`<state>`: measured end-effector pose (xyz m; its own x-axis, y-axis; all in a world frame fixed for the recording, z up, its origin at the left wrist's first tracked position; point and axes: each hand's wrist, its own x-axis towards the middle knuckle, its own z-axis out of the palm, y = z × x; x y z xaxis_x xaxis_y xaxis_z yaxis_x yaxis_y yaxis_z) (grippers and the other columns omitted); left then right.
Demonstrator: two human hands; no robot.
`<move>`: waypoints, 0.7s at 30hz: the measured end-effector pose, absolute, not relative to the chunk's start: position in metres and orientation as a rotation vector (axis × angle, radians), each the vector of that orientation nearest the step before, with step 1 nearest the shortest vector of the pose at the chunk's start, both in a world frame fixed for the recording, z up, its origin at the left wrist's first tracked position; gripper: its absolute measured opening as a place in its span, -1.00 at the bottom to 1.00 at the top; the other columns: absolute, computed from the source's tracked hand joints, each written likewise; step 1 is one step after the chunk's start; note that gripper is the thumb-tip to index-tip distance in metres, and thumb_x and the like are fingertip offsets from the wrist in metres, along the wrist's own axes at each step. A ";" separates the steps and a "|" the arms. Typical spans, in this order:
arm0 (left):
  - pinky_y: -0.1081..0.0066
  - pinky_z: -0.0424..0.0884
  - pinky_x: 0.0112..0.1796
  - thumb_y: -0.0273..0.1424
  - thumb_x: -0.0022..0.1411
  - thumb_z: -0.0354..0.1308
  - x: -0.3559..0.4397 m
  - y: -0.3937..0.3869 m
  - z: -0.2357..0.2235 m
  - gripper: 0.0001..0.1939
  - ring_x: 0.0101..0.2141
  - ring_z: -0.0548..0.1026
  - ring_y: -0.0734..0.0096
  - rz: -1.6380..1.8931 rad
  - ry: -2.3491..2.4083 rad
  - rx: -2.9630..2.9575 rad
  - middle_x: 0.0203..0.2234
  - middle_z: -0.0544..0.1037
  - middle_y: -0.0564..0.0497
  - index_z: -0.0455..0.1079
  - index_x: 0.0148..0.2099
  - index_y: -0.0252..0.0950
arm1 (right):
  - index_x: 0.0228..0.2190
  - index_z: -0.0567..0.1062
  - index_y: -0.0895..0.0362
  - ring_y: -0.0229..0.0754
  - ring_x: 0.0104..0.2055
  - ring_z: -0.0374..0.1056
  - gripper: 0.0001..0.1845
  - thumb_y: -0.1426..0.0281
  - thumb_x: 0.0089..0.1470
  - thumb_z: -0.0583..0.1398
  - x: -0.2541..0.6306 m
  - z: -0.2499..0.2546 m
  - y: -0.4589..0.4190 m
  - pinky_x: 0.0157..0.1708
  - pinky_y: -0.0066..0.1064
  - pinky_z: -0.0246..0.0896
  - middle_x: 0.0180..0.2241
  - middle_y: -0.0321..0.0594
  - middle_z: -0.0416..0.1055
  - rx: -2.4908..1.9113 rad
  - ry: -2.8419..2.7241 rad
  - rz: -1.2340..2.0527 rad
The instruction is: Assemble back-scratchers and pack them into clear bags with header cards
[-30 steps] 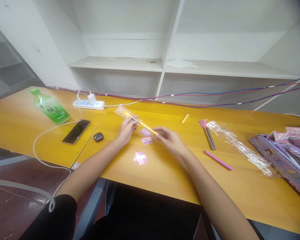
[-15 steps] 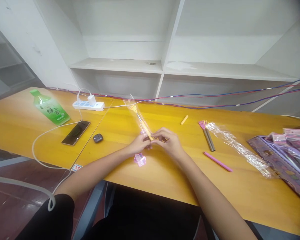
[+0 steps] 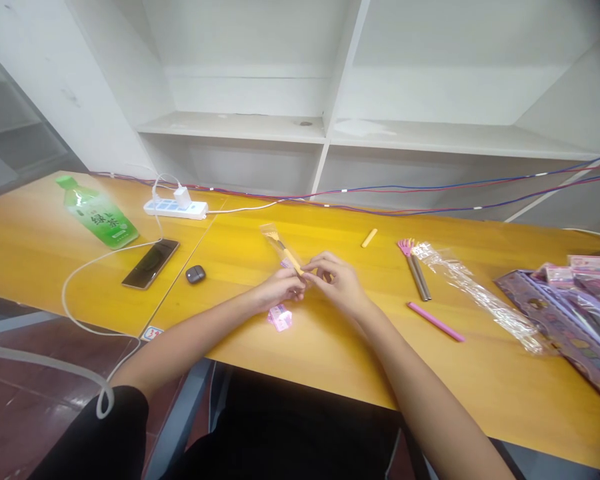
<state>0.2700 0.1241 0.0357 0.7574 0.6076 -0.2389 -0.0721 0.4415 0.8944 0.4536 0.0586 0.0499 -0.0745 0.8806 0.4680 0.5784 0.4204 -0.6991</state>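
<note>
A yellow back scratcher (image 3: 291,256) with a claw head slants away from me, its head inside a clear plastic sleeve (image 3: 269,231). My left hand (image 3: 279,289) is closed around the sleeve near the handle's lower end. Thumb and fingers of my right hand (image 3: 339,281) pinch the yellow handle at its near end. Below my left hand, a pink printed card (image 3: 280,318) lies on the table. To the right lie a pink-clawed back scratcher (image 3: 414,267) with metal shafts beside it, a loose pink tube (image 3: 436,323) and a short yellow piece (image 3: 369,238).
Crumpled clear wrappers (image 3: 480,303) stretch towards a purple box (image 3: 533,310) of packaged items at right. On the left are a green bottle (image 3: 100,215), a phone (image 3: 151,264), a black earbud case (image 3: 195,274) and a power strip (image 3: 176,209). White shelves (image 3: 230,125) stand behind.
The back scratcher and its sleeve have drawn down towards my hands, so less sticks out beyond them. My left fingers have curled in more; my right hand still pinches the handle.
</note>
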 end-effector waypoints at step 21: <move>0.49 0.40 -0.42 -0.11 0.25 0.36 0.267 0.134 0.039 -0.62 -0.44 0.53 0.45 0.584 0.587 0.815 -0.40 0.55 -0.02 0.48 -0.12 -0.33 | -0.22 0.63 0.03 -0.23 -0.32 0.27 -0.88 0.28 0.31 0.30 0.454 0.056 0.055 -0.34 -0.31 0.26 -0.15 -0.15 0.34 -1.031 -1.835 0.459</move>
